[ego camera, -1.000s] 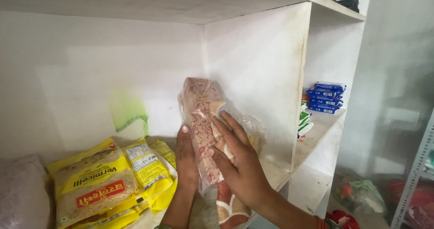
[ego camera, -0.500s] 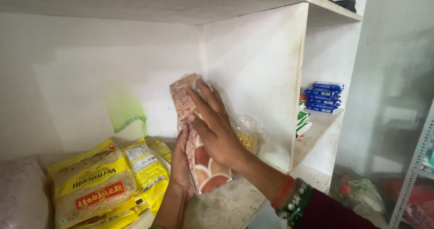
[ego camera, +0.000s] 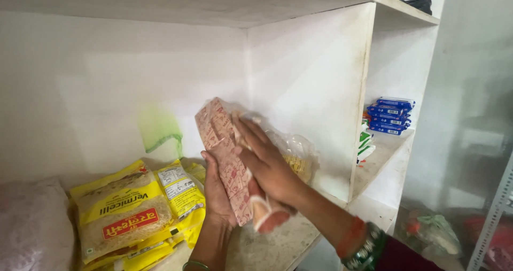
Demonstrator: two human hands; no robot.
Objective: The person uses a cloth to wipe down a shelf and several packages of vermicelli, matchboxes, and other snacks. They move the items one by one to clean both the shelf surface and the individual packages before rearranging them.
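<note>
A tall pink-and-red patterned packet (ego camera: 223,153) stands upright inside the white shelf compartment. My left hand (ego camera: 215,193) cups its left side from below. My right hand (ego camera: 265,161) lies flat against its right face, fingers spread. A second clear packet with yellowish contents (ego camera: 296,156) sits behind my right hand, near the side wall.
Yellow packets of noodles (ego camera: 125,209) lie stacked on the shelf floor at left, with a pale pink bag (ego camera: 32,228) beside them. The white divider wall (ego camera: 310,89) stands right of my hands. Blue small packs (ego camera: 391,115) rest on the neighbouring shelf.
The patterned packet has tilted and shifted deeper into the compartment. My right hand slid down its face; my left hand stayed beneath its left side.
</note>
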